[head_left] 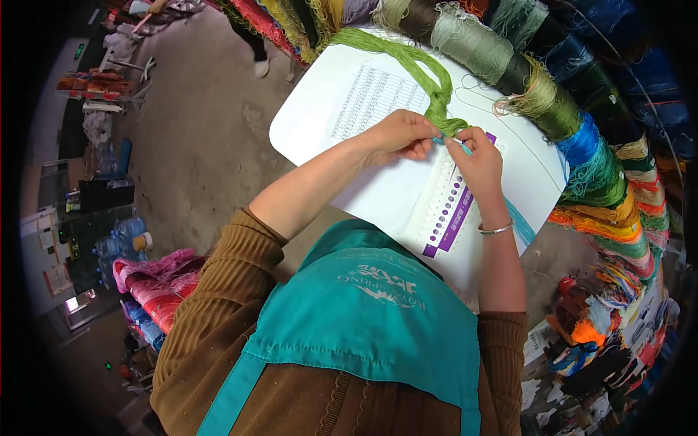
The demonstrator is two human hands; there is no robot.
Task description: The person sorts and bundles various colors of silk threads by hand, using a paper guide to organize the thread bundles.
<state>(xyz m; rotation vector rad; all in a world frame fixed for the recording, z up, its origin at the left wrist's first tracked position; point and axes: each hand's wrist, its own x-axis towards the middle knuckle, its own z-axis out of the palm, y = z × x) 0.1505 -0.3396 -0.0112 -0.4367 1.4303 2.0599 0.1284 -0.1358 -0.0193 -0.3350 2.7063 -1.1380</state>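
Observation:
A green skein of yarn lies across the white table, its gathered end reaching my fingertips. My left hand is closed, thumb and finger pinching a bit of teal thread at that end. Close beside it, my right hand pinches the same teal thread, a short piece showing between its fingers. Whether either hand also grips the green yarn is hidden. Under my hands lies a white card with a purple strip and a row of round holes. More teal strands hang over the table edge by my right wrist.
The white table carries a printed sheet with a grid. Large hanks of coloured yarn crowd its far and right sides. Pink and red yarn is at left, near several water bottles. Concrete floor shows beyond.

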